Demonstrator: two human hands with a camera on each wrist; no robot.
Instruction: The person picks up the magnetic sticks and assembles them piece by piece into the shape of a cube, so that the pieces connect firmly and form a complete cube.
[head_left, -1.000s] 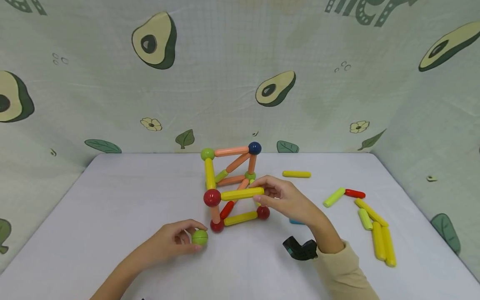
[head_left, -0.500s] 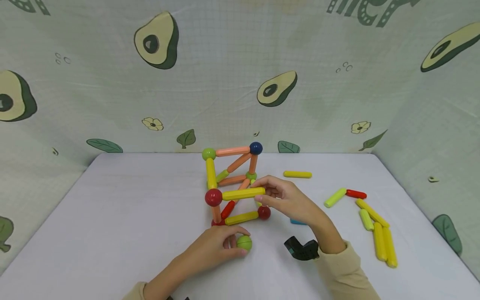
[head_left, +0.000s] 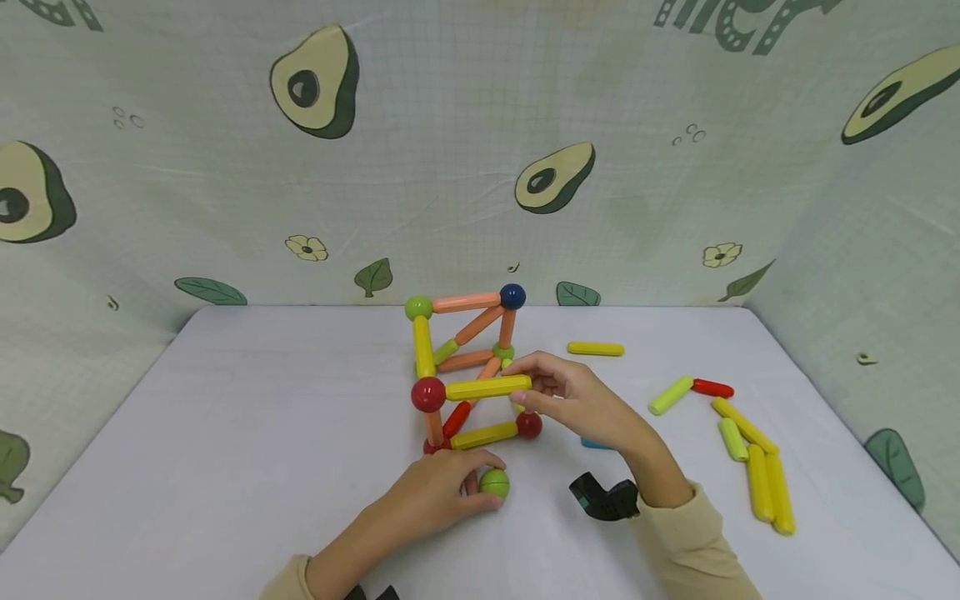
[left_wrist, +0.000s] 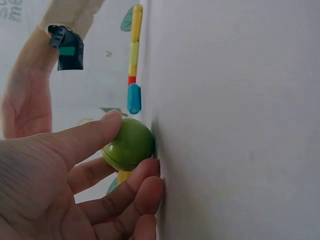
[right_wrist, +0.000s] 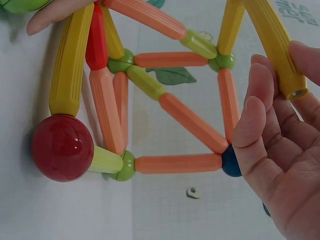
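L hand (head_left: 438,492) pinching grn ball (head_left: 494,483), now further rt., R hand (head_left: 572,396) still pinching yel stick (head_left: 483,388)

Avocado-printed cloth (head_left: 435,100) backs a white table (head_left: 225,433).

We saw a seamed green ball (head_left: 494,483) near the stick frame (head_left: 465,361), whose upper red ball (head_left: 429,395) touched a nearly level yellow stick (head_left: 483,388).

Blue stick (head_left: 595,444): our right hand (head_left: 576,398) is covering part.
Lower-left red ball (head_left: 432,447): our left hand (head_left: 442,490) is hiding part.
Lettering (head_left: 766,37): top edge is cutting it.
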